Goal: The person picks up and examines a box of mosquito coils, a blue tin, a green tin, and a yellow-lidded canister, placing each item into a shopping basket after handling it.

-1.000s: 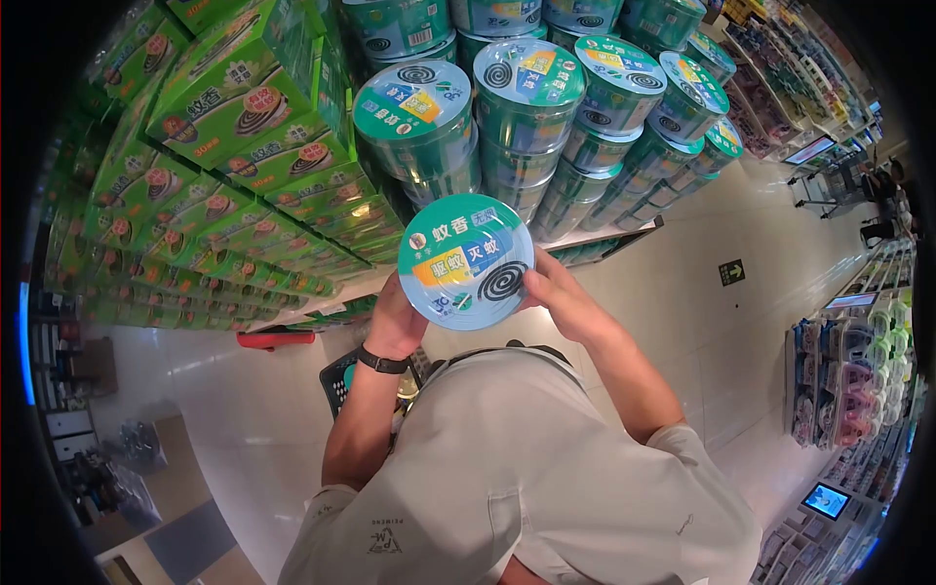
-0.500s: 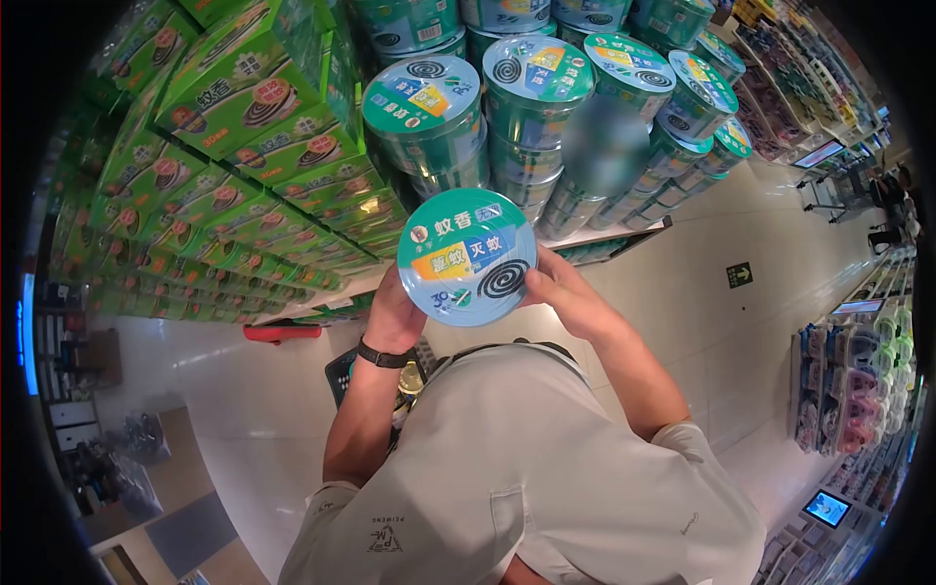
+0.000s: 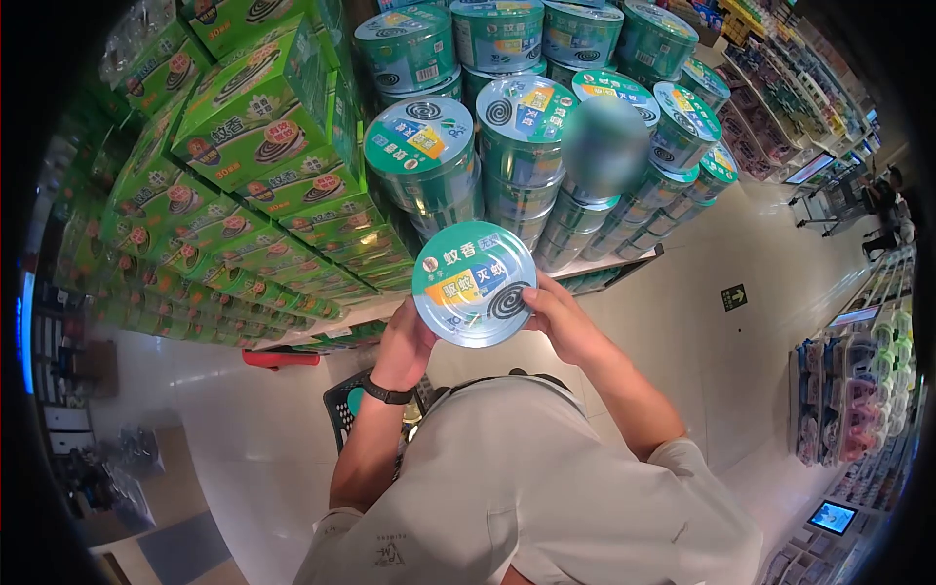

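Observation:
A round tin of mosquito coils (image 3: 475,283) with a green and pale blue lid is held in front of my body. The lid shows a black spiral, and its face is tilted up toward me. My left hand (image 3: 405,341), with a dark band at its wrist, grips the left side of the tin; some of its fingers are hidden beneath. On the opposite edge, my right hand (image 3: 561,317) has its thumb against the rim by the spiral. Just beyond the tin stand stacks of matching tins (image 3: 419,146).
Green mosquito-coil boxes (image 3: 249,117) are piled high at the left. A dark shopping basket (image 3: 343,405) sits low beside my left forearm. Shelves of goods (image 3: 848,390) line the right, across a pale floor (image 3: 682,331) with a green arrow sign (image 3: 734,297).
The tin and both hands sit slightly lower in view, as do the stacked tins. My grip on the tin looks the same.

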The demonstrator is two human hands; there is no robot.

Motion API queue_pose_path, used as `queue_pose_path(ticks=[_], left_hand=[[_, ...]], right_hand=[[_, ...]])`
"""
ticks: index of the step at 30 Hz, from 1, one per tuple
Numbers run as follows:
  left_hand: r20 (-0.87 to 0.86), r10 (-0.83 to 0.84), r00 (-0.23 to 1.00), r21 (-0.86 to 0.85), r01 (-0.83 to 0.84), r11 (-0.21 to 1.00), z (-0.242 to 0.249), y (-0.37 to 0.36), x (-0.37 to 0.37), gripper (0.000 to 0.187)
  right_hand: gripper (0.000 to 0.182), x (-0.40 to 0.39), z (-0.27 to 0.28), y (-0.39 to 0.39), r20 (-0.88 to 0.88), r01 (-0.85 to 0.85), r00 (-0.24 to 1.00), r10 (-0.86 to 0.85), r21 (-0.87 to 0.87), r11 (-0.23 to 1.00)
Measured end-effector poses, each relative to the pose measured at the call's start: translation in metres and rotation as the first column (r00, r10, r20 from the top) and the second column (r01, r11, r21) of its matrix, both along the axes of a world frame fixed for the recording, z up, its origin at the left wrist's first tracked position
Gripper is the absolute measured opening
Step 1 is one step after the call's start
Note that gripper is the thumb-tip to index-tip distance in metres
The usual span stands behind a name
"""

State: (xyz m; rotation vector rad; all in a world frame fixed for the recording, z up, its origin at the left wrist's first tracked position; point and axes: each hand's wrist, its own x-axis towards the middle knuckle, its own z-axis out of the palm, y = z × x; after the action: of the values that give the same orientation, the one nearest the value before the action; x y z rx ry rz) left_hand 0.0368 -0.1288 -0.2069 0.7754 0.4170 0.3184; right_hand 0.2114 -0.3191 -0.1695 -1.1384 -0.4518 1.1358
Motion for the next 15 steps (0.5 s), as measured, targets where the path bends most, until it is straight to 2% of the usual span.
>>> queue_pose_path(ticks=[1, 4, 6, 8, 11, 15], left_hand=[[-0.025, 0.041, 0.999, -0.03, -0.042, 0.999, 0.003, -0.003, 0.002, 0.041], [0.005, 0.017, 1.0, -0.086, -0.016, 0.996, 0.001, -0.002, 0.0, 0.04], [-0.031, 0.009, 0.999, -0.066, -0.011, 0.998, -0.029, 0.008, -0.009, 0.037], [-0.14, -0.054, 0.989, -0.114, 0.038, 0.993, -0.036, 0.01, -0.016, 0.035], [-0.146, -0.076, 0.986, -0.12, 0.059, 0.991, -0.057, 0.007, -0.029, 0.036], [-0.197, -0.101, 0.975, -0.139, 0.074, 0.988, -0.073, 0.005, -0.042, 0.035]], right_hand=[[0.069, 0.001, 0.003, -0.001, -0.027, -0.011, 1.0, 0.011, 0.005, 1.0], [0.064, 0.004, 0.028, -0.002, -0.042, 0.004, 0.999, -0.004, 0.0, 1.0], [0.068, 0.009, 0.052, -0.001, -0.061, 0.024, 0.998, -0.018, 0.093, 0.995], [0.067, 0.021, 0.071, 0.0, -0.014, 0.04, 0.999, -0.038, 0.122, 0.992], [0.06, 0.039, 0.11, 0.008, 0.021, 0.105, 0.993, -0.112, 0.208, 0.972], [0.058, 0.069, 0.162, 0.023, 0.187, 0.19, 0.953, -0.239, 0.247, 0.95]])
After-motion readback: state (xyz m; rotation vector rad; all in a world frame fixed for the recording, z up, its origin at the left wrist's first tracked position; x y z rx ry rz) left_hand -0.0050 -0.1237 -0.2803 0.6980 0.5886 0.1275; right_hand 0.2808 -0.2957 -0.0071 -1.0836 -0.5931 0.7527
